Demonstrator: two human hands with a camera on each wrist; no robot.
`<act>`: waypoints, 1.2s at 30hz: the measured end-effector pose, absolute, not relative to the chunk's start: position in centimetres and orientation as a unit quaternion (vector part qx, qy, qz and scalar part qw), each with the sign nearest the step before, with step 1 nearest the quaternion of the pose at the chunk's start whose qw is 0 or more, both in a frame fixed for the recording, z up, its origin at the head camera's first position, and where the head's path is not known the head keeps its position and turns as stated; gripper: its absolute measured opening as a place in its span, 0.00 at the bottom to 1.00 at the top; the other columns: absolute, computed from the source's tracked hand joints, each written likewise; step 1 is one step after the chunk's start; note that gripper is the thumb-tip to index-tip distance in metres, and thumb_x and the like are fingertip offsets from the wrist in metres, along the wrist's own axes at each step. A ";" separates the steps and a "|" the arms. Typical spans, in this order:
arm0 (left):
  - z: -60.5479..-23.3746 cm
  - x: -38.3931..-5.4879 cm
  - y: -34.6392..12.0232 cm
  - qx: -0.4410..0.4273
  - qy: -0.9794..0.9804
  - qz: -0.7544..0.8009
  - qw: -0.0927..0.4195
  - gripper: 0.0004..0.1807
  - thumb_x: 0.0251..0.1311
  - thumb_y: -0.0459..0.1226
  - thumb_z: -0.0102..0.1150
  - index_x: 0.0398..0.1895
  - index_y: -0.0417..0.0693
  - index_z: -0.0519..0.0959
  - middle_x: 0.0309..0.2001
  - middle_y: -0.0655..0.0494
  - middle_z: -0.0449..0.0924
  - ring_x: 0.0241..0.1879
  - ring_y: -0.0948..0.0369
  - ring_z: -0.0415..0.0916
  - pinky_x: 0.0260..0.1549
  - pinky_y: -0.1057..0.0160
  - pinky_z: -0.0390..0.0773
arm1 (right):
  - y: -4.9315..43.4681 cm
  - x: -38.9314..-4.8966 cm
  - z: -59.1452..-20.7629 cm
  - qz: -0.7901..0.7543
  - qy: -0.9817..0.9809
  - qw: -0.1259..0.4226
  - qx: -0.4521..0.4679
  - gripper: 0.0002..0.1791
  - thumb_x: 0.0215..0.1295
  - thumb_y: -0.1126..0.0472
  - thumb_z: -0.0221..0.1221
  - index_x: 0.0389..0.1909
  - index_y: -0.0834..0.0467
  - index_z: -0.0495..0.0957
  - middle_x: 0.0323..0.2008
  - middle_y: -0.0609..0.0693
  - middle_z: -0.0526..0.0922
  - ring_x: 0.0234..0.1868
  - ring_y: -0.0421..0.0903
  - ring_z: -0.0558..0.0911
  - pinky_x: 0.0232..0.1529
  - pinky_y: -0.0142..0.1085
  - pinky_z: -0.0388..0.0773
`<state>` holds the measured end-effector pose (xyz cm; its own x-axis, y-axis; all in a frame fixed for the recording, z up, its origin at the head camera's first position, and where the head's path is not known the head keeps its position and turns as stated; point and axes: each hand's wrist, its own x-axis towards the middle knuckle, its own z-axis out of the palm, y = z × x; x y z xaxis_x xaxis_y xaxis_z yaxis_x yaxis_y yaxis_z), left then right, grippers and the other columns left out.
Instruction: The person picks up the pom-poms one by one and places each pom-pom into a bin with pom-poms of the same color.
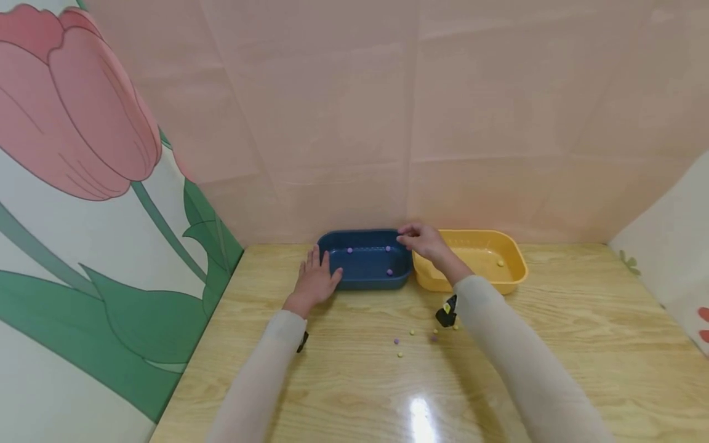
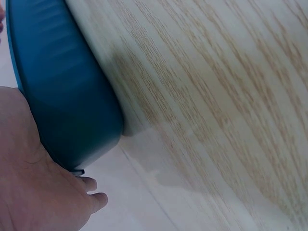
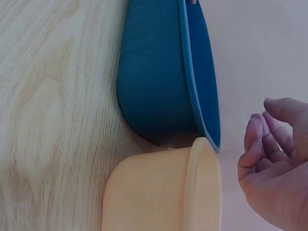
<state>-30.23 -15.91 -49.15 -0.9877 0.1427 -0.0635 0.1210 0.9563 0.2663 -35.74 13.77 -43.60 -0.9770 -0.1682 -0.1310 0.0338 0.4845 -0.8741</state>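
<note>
My left hand rests with straight fingers on the left end of a dark blue basin. In the left wrist view, that hand lies against the basin's rim. Three small purple balls lie inside the blue basin. Over the basin's right end hovers my right hand, fingers loosely bent. The right wrist view shows a gap between thumb and fingers of this hand, with nothing visible held. A yellow basin stands beside the blue one, with a yellow ball inside.
Several small balls lie loose on the wooden table, among them a yellow ball and a purple ball. A pink cloth backdrop rises behind the basins. A wall with a painted tulip borders the left side.
</note>
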 end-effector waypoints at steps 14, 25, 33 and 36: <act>-48.9 -30.5 -16.2 0.067 0.988 0.134 0.040 0.41 0.79 0.58 0.32 0.82 0.41 0.45 0.81 0.38 0.29 0.80 0.42 0.31 0.76 0.41 0.41 | 14.7 -33.7 -42.9 -0.532 0.840 0.083 -0.070 0.19 0.74 0.54 0.60 0.58 0.60 0.78 0.49 0.64 0.79 0.48 0.59 0.78 0.56 0.52 0.74; -48.9 -30.3 -16.1 0.069 0.989 0.126 0.037 0.40 0.79 0.58 0.32 0.82 0.41 0.46 0.81 0.38 0.30 0.80 0.42 0.32 0.76 0.42 0.42 | 15.5 -30.6 -43.7 -0.506 0.853 0.074 -0.104 0.19 0.72 0.54 0.62 0.56 0.63 0.80 0.42 0.59 0.82 0.41 0.53 0.78 0.43 0.41 0.77; -49.1 -30.1 -16.0 0.072 0.987 0.139 0.041 0.40 0.79 0.58 0.33 0.82 0.41 0.45 0.81 0.38 0.29 0.80 0.43 0.29 0.76 0.41 0.40 | 16.3 -27.8 -44.4 -0.478 0.869 0.074 -0.102 0.18 0.71 0.53 0.64 0.55 0.58 0.81 0.44 0.53 0.82 0.44 0.49 0.77 0.43 0.36 0.76; -49.2 -30.2 -16.0 0.072 0.987 0.139 0.039 0.40 0.79 0.58 0.33 0.82 0.41 0.46 0.81 0.38 0.29 0.80 0.43 0.29 0.76 0.41 0.40 | 16.5 -26.9 -45.0 -0.492 0.861 0.075 -0.107 0.17 0.70 0.55 0.64 0.54 0.59 0.82 0.42 0.54 0.82 0.43 0.50 0.77 0.41 0.38 0.77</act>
<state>-30.22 -15.99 -49.23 -0.9866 0.1527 -0.0570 0.1310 0.9509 0.2805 -26.94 16.52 -45.00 -0.9659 -0.2577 -0.0236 -0.1106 0.4936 -0.8626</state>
